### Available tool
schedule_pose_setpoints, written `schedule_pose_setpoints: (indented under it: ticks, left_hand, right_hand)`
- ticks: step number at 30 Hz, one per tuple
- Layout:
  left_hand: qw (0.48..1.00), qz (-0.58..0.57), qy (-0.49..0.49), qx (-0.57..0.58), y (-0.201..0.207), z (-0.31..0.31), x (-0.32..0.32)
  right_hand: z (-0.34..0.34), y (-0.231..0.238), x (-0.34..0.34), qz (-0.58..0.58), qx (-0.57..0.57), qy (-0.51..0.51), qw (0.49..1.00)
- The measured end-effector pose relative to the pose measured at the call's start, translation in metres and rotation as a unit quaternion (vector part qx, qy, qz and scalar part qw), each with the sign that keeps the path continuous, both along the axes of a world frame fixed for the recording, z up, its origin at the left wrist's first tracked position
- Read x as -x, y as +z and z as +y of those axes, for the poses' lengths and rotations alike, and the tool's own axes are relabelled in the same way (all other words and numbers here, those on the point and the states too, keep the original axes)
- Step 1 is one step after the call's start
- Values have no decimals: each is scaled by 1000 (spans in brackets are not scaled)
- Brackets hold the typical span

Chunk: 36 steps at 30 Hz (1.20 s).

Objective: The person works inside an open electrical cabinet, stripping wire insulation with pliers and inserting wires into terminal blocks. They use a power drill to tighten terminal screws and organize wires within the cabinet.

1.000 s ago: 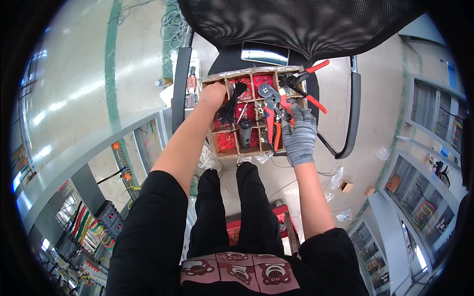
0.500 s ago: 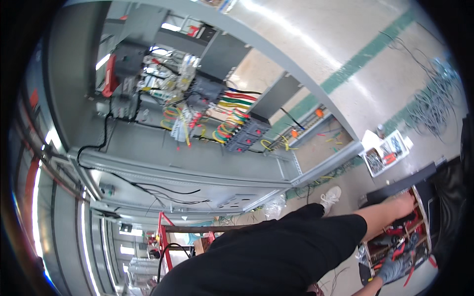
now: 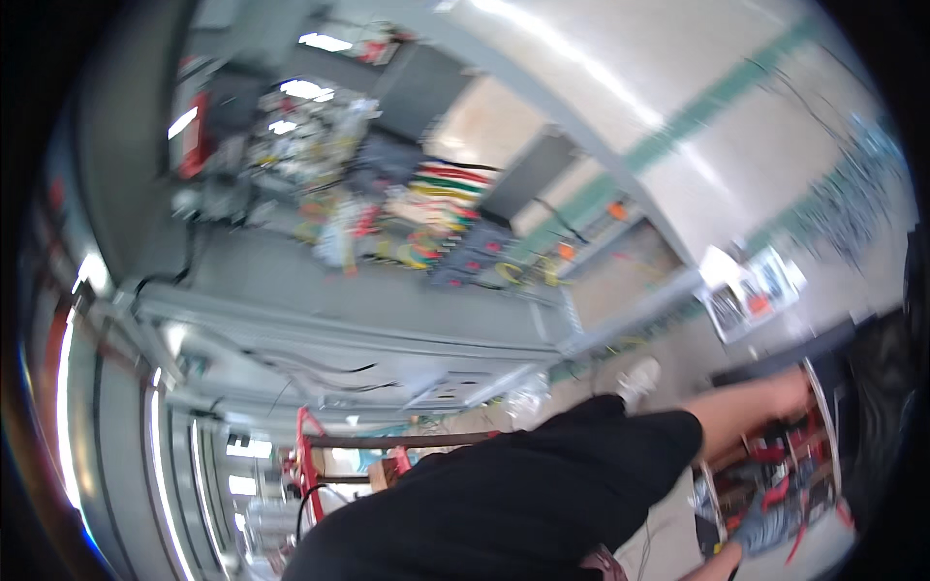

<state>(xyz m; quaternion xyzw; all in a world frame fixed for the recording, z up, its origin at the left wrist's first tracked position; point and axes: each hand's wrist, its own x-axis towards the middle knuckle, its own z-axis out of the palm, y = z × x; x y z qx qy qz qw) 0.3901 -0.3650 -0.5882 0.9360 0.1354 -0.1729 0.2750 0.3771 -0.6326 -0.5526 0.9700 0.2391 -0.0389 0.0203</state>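
Note:
My left hand (image 3: pixel 790 392), bare below a black short sleeve, is at the far side of an open toolbox (image 3: pixel 826 412) with light rims and inner dividers. Its fingers are hidden and smeared, so what it touches is unclear. At the box's near end lies my right hand (image 3: pixel 763 528) in a grey glove, beside a red-handled tool (image 3: pixel 776 495). Blur hides whether its fingers grip that tool. A thin red handle (image 3: pixel 796 544) sticks out past the glove. More red and dark hand tools fill the compartments.
A grey metal cabinet frame (image 3: pixel 387 324) with wired breakers (image 3: pixel 475 261) and coloured cables spans the upper left. A white parts tray (image 3: pixel 751 300) stands on the floor beyond the toolbox. Tangled grey wire (image 3: pixel 843 218) lies at right. A red-framed stand (image 3: pixel 308 455) is at lower left.
The whole view has shifted and blurred, with the cabinet sliding slightly left and up. Both hands stay at the toolbox; the gloved hand sits slightly left of where it was.

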Motion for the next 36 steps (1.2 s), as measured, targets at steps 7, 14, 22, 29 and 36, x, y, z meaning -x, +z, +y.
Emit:
schedule_pose_setpoints:
  ticks: [7, 14, 22, 29, 36]
  left_hand:
    - [995, 57, -51, -64, 24, 28, 15]
    - [968, 6, -182, -171, 35, 37, 22]
    - [981, -25, -146, -126, 29, 34, 23]
    - [999, -28, 4, 18, 32, 47, 44]
    - [984, -125, 87, 92, 42, 24, 43]
  right_hand:
    - [23, 19, -10, 64, -188, -4, 980]
    - [23, 43, -10, 136, -262, -173, 940]
    - [6, 55, -36, 67, -139, -157, 975]
    - [20, 59, -33, 104, -132, -101, 981]
    - [-28, 43, -56, 126, -44, -98, 986]
